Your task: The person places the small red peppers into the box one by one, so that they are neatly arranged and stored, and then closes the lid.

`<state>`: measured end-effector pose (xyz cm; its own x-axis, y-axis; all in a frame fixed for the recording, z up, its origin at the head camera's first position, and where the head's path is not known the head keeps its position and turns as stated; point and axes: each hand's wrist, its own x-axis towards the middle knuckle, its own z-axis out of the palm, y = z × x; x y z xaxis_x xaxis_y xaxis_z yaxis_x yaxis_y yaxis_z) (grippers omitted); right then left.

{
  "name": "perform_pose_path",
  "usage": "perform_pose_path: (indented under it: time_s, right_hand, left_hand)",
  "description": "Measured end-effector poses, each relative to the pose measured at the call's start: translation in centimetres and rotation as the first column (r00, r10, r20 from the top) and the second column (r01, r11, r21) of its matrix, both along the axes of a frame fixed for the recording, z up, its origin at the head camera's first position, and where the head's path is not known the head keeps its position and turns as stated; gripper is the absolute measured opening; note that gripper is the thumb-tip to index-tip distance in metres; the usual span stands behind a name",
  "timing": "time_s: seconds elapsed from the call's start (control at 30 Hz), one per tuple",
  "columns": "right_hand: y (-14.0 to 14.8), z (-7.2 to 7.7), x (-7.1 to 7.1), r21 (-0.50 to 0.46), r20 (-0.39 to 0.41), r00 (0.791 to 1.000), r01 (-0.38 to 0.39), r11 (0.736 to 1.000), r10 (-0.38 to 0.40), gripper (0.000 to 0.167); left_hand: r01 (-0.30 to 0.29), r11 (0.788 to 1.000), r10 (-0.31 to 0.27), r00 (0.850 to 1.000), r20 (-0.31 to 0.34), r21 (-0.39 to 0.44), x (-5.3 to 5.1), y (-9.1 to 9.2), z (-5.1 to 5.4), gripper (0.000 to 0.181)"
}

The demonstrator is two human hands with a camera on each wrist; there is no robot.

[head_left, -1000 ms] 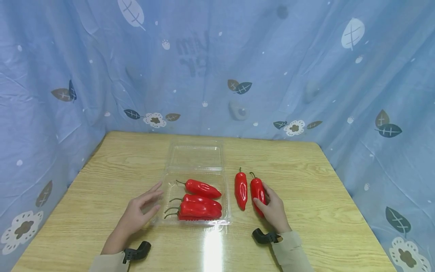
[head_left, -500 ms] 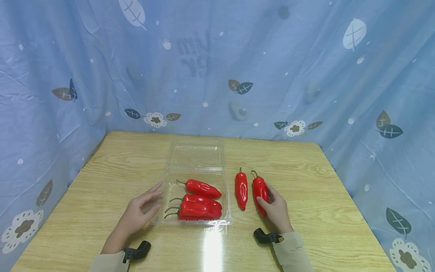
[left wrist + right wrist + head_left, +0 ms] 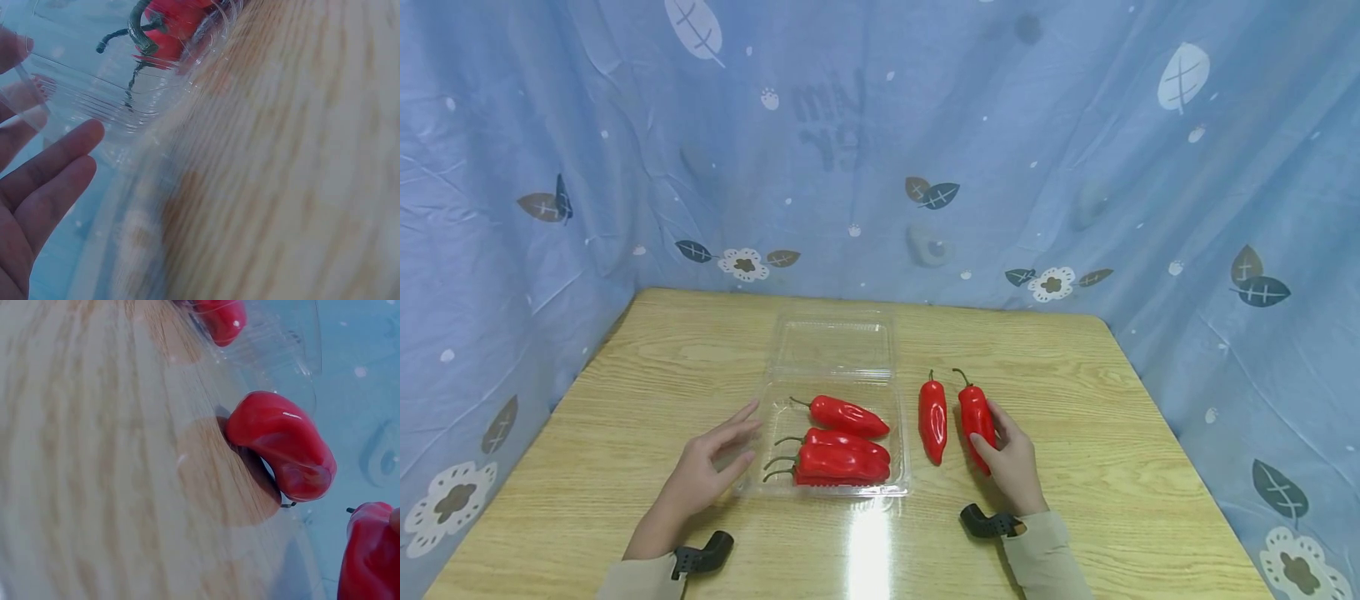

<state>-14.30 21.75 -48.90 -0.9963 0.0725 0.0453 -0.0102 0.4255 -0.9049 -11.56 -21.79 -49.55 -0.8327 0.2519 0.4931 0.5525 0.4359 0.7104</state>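
Observation:
My right hand [image 3: 1011,467] grips a red pepper [image 3: 976,412] with a curved green stem, thumb on its near side. In the right wrist view, only part of this held pepper [image 3: 367,565] shows at the lower right. Just left of it, a second red pepper [image 3: 932,421] lies on the table. A clear plastic clamshell box [image 3: 772,425] stands left of that, holding several red peppers [image 3: 848,417], stems to the left. Beside the box's left wall is my left hand [image 3: 703,467], fingers extended and apart, holding nothing. Whether it touches the plastic I cannot tell.
The clear lid [image 3: 835,343] is folded back behind the box onto the wooden table [image 3: 700,350]. A blue patterned curtain [image 3: 865,150] encloses the back and sides. Black camera mounts [image 3: 703,556] sit on both wrists.
The pepper in my right hand has shifted slightly right, away from the loose one, and its stem has moved a little. My left hand, the box and the other peppers have stayed put.

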Motion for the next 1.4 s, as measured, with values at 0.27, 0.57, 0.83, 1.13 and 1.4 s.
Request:
perform_pose_path:
  time_s: [0.27,0.57,0.83,1.13,1.4]
  right_hand:
    - [-0.2,0.2,0.1,-0.027,-0.077,0.997,-0.013,1.0,0.011,0.064]
    - [-0.6,0.7,0.2,-0.097,-0.069,0.996,-0.064,0.993,0.058,0.064]
    - [-1.6,1.6,0.3,-0.194,-0.115,0.981,-0.178,0.965,0.158,0.063]
    - [-2.4,2.1,0.3,-0.197,-0.116,0.971,-0.229,0.953,0.209,0.062]
    - [-3.4,2.5,-0.2,-0.132,-0.147,0.954,-0.281,0.951,0.262,0.06]
  left_hand:
    - [-0.004,1.0,0.004,1.0,0.007,-0.007,0.0,0.0,0.0,0.035]
    - [0.002,1.0,-0.002,1.0,0.004,-0.026,0.0,-0.1,0.1,0.035]
    - [0.01,1.0,-0.01,1.0,0.008,-0.03,0.1,-0.1,0.3,0.035]
    - [-0.025,0.999,0.025,0.999,-0.021,-0.031,0.3,0.2,0.3,0.038]
    - [-0.019,1.0,0.019,1.0,-0.023,-0.011,1.4,1.2,3.0,0.035]
